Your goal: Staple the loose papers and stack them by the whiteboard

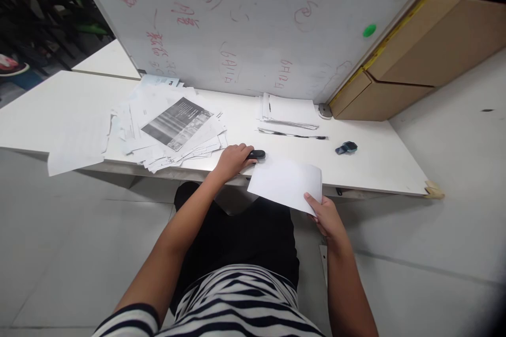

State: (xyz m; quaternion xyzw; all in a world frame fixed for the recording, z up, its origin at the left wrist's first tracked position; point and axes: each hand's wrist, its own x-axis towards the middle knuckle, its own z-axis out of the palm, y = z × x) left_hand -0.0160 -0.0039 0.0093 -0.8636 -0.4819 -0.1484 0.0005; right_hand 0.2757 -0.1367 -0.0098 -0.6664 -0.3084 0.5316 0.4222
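Observation:
My left hand (233, 160) rests on the white desk (375, 160) with its fingers curled over a small black object, apparently a stapler (256, 155), whose end sticks out to the right. My right hand (326, 217) pinches the near corner of a blank white sheet of paper (285, 183), held tilted over the desk's front edge. A messy pile of printed papers (174, 126) lies just left of my left hand.
A neat stack of sheets (288, 111) and a thin pen (294, 135) lie at the back. A dark binder clip (347, 148) sits to the right. A whiteboard (253, 21) with red writing stands behind the desk, and cardboard boxes (419, 58) stand at right.

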